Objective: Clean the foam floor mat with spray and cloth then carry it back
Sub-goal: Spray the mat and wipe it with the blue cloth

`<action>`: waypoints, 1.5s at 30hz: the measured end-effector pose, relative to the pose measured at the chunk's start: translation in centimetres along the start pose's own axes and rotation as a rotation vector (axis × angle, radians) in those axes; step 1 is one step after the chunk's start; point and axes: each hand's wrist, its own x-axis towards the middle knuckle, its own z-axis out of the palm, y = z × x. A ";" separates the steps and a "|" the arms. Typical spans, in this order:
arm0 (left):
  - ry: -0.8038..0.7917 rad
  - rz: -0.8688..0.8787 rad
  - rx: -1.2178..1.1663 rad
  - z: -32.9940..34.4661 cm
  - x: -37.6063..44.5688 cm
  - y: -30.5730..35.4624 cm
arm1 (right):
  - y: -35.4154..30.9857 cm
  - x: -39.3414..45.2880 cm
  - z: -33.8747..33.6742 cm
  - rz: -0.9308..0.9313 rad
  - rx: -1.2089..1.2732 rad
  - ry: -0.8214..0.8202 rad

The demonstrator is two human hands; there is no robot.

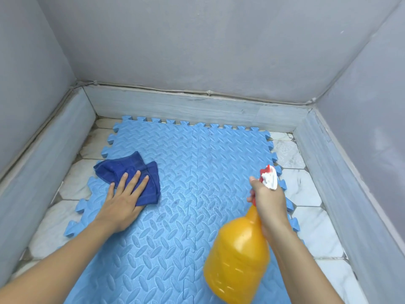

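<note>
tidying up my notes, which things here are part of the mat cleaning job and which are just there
Part of the job:
foam mat
blue cloth, under the left hand
orange spray bottle, held in the right hand

Just there:
tiled floor
grey walls

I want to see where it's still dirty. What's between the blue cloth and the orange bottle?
Only bare mat, with a jigsaw seam running down it and faint dark specks. Nothing else lies between the cloth and the bottle in the head view.

White hexagonal floor tiles [304, 189] (grey-veined) meet grey walls [197, 40].
</note>
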 end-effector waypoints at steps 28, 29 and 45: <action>-0.319 -0.170 -0.083 -5.9 -0.8 -3.3 | 3.7 -15.1 1.8 -0.365 -1.123 -0.891; -0.326 -0.173 -0.085 -5.9 -0.8 -3.3 | 4.0 -15.7 1.7 -0.400 -1.143 -0.892; -0.272 -0.184 -0.081 -3.5 0.2 -3.4 | 9.1 -17.6 -8.3 -0.035 -0.903 -0.697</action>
